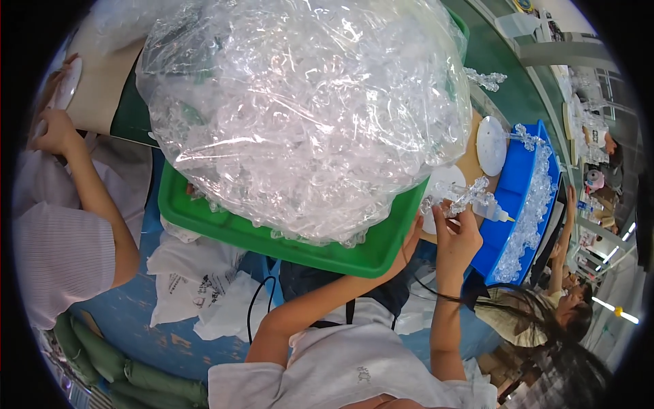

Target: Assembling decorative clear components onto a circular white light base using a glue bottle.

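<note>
Right hand, mine (459, 235): thumb and fingertips raised and pinching a clear plastic piece (470, 193), knobbly and branched, held to the right of the green tray (286, 249) and left of the blue bin (492, 243).

Left hand, mine (413, 237): at the tray's right edge, near the right hand, partly hidden; I cannot tell whether it grips anything.

White discs, two: the lower one (447, 178) just behind the clear piece and partly covered by it; the upper one (491, 146) on a tan board (470, 163), beside the bin.

Bottle with yellow tip (492, 210), one: just right of my right fingers, overlapping the bin in view.

Blue bin, one: curved, holding many loose clear pieces (523, 235).

Large clear bag (306, 116), one: bulging with similar pieces, resting in the green tray in front of me.

Co-worker, one, at my left: a hand (58, 133) near another white disc (68, 83).

White plastic bags (187, 276): below the tray, near a black cord (255, 307).
</note>
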The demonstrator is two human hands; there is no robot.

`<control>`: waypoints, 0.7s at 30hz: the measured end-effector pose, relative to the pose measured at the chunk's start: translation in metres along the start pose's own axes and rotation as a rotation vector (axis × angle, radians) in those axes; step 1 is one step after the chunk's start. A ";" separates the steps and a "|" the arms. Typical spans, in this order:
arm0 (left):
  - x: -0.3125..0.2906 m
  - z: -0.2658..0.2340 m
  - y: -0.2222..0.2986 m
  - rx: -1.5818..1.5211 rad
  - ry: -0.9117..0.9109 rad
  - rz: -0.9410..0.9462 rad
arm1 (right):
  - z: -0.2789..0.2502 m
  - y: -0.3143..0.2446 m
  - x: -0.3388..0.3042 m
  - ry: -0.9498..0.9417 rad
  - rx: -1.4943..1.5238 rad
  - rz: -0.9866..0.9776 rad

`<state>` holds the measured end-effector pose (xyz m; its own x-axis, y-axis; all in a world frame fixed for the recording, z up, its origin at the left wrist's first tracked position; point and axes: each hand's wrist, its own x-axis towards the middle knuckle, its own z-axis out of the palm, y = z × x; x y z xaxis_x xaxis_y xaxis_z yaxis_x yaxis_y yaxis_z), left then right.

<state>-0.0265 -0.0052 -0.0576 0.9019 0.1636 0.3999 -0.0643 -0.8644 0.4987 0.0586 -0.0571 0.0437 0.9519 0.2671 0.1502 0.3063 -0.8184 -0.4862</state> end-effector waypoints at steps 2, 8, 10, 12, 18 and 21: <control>0.002 0.000 0.000 0.073 -0.017 0.054 | -0.001 0.002 0.000 0.009 0.027 0.014; 0.006 0.011 -0.006 -0.377 -0.061 0.130 | -0.001 0.020 -0.003 0.019 -0.042 -0.027; 0.007 0.000 -0.013 -0.331 -0.214 0.043 | -0.005 0.018 -0.013 0.030 0.101 -0.056; 0.010 -0.012 -0.013 -0.236 -0.224 0.092 | -0.032 0.014 -0.018 0.064 0.113 -0.169; 0.036 -0.021 -0.005 -0.052 -0.222 0.094 | -0.164 0.130 0.016 0.188 -0.106 0.071; 0.054 -0.022 -0.004 -0.022 -0.230 0.091 | -0.158 0.184 0.031 0.022 -0.294 -0.241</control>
<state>0.0128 0.0178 -0.0209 0.9653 -0.0286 0.2596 -0.1563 -0.8597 0.4862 0.1454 -0.2801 0.0952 0.8510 0.4616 0.2506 0.5077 -0.8451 -0.1676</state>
